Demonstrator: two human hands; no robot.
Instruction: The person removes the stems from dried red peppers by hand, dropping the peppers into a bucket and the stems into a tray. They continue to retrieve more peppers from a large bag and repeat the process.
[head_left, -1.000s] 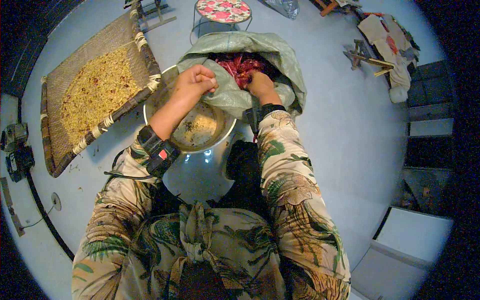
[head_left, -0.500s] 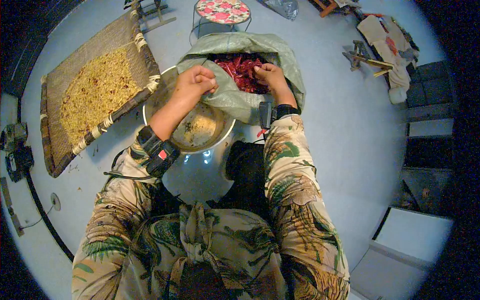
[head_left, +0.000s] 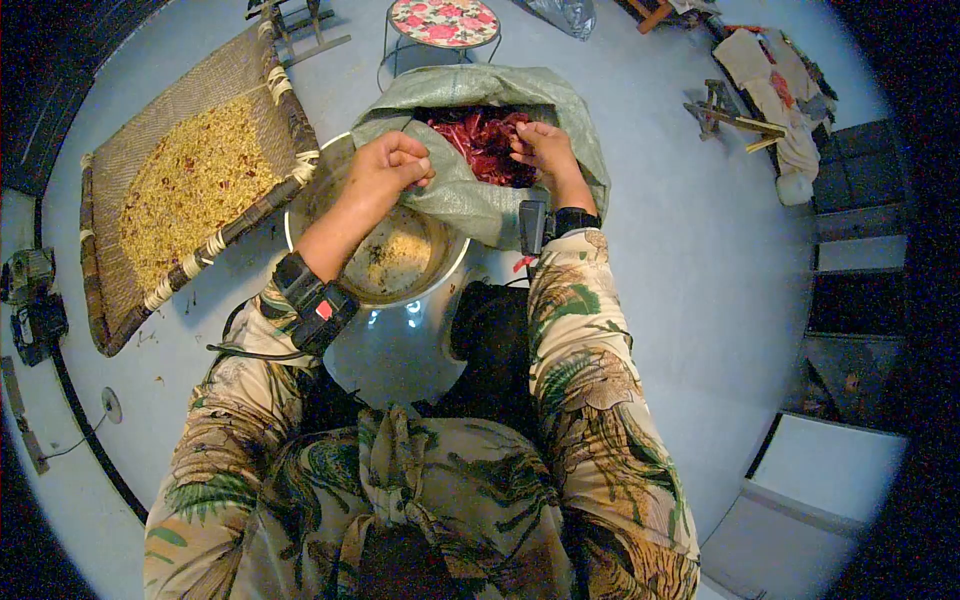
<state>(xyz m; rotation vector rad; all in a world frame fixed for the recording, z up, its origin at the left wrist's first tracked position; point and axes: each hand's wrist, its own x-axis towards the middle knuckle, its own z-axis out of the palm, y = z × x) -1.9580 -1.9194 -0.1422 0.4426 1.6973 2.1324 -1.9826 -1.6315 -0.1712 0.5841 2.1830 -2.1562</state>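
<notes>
An open pale green woven sack (head_left: 485, 218) holds a mass of shiny dark red dried chilies (head_left: 480, 150). My right hand (head_left: 545, 150) is over the right side of the sack's mouth, thumb and fingertips pinched on a dried chili at the edge of the pile. At the sack's left rim, my left hand (head_left: 385, 170) is closed with thumb and fingers together; whatever lies between them is too small or hidden to make out. Below it sits a wide pale-rimmed basin (head_left: 462, 262), partly covered by the sack, with yellowish bits and dark specks on its bottom.
At the left, a large woven tray (head_left: 130, 150) with a dark bound frame carries yellow seeds mixed with red flakes. A round flower-patterned stool (head_left: 445, 22) stands behind the sack. A small wooden bench (head_left: 715, 110) and cloths are at the back right.
My right hand has shifted very slightly within the sack's mouth, and its fingers have changed position at the chilies. My left hand stays nearly still.
</notes>
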